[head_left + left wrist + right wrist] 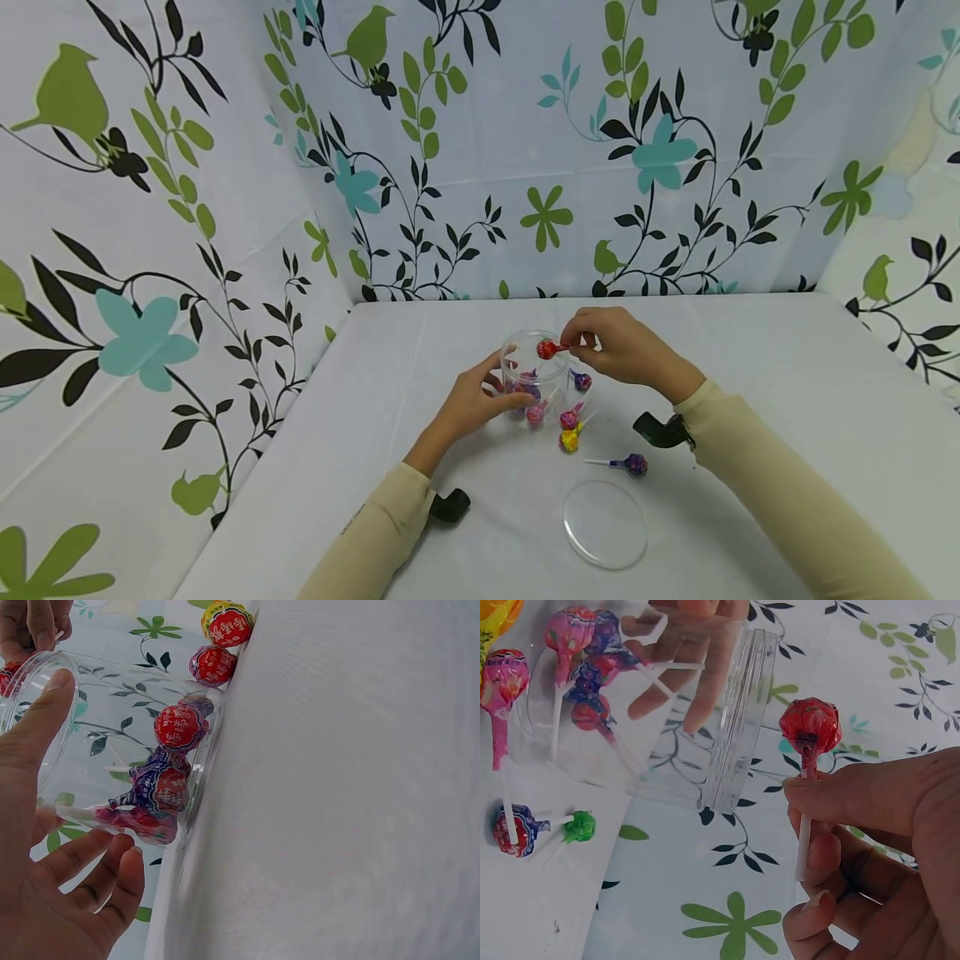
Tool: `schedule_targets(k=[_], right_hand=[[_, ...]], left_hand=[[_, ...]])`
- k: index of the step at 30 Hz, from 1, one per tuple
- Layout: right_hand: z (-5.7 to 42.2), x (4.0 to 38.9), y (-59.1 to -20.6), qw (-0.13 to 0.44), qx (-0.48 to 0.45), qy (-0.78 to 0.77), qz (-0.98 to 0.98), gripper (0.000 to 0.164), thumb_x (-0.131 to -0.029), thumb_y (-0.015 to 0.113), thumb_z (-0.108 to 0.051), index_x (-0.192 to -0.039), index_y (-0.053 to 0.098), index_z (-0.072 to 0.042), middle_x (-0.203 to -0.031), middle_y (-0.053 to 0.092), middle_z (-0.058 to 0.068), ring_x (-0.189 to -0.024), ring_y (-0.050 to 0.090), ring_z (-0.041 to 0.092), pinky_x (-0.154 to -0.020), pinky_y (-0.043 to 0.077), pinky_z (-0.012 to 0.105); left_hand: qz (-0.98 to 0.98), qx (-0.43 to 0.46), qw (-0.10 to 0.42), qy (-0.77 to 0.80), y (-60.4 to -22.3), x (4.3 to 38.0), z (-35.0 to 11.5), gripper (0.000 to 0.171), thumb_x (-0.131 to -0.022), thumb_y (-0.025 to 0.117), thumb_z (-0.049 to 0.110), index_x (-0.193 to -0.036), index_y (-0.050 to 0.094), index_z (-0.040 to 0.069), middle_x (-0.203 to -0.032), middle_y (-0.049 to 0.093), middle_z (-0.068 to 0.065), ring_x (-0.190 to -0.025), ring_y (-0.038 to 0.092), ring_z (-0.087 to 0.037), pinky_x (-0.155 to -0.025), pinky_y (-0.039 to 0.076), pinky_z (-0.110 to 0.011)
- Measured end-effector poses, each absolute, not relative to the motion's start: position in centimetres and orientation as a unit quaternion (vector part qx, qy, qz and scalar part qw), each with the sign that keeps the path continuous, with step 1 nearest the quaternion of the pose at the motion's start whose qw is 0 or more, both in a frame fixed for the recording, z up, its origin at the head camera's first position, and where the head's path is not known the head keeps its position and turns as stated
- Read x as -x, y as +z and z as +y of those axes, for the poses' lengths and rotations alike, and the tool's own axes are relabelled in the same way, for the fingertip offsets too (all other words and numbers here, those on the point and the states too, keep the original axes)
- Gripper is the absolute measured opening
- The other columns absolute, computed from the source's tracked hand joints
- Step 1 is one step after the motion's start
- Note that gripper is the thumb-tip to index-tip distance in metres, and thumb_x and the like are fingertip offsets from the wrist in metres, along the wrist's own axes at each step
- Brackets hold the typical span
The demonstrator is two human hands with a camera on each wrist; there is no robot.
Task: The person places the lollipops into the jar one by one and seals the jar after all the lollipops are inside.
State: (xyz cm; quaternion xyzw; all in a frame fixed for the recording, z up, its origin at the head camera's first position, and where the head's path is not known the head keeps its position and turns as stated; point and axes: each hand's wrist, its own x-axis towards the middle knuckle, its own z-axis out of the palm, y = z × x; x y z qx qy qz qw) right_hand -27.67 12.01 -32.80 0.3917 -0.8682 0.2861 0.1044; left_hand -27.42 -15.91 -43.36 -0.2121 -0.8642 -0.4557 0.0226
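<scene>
Thumb and fingers of my left hand grip a clear jar from its left side, the jar standing on the white table. Several wrapped lollipops, purple, red and pink, lie at its bottom. My right hand pinches the stick of a red lollipop between thumb and fingers. In the head view the red candy head overlaps the jar's open mouth; in the right wrist view it appears just outside the rim.
Beside the jar lie a purple lollipop, a pink one, a yellow one and a small green one. Nearer me are a blue-purple lollipop and a clear round lid. Patterned cloth hangs behind the table.
</scene>
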Motion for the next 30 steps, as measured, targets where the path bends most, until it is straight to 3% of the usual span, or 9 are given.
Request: schedule_targets(k=[8, 26, 30], right_hand=[[10.6, 27.6, -32.3, 0.101, -0.397, 0.264, -0.874, 0.017, -0.092, 0.075, 0.006, -0.102, 0.077, -0.007, -0.096, 0.067, 0.0, -0.084, 0.06, 0.019, -0.076, 0.058, 0.039], [9.5, 28.2, -32.6, 0.082, -0.406, 0.241, -0.878, 0.016, -0.092, 0.074, 0.005, -0.103, 0.078, -0.007, -0.1, 0.069, 0.002, -0.083, 0.062, 0.018, -0.074, 0.058, 0.031], [9.3, 28.3, -32.8, 0.076, -0.407, 0.238, -0.879, 0.015, -0.092, 0.073, 0.005, -0.102, 0.077, -0.005, -0.1, 0.069, 0.003, -0.084, 0.062, 0.019, -0.075, 0.059, 0.035]], left_hand=[[-0.864, 0.213, 0.026, -0.455, -43.4, 27.4, -15.9, 0.087, -0.087, 0.084, 0.048, -0.16, 0.043, 0.023, -0.118, 0.067, 0.009, -0.099, 0.062, -0.016, -0.078, 0.055, -0.036], [-0.867, 0.213, 0.027, -0.449, -43.5, 27.5, -15.9, 0.086, -0.087, 0.084, 0.051, -0.16, 0.044, 0.028, -0.117, 0.066, 0.01, -0.097, 0.061, -0.015, -0.076, 0.055, -0.034], [-0.866, 0.215, 0.032, -0.45, -43.6, 27.6, -15.9, 0.087, -0.086, 0.084, 0.051, -0.16, 0.044, 0.027, -0.116, 0.066, 0.01, -0.096, 0.061, -0.015, -0.076, 0.055, -0.034]])
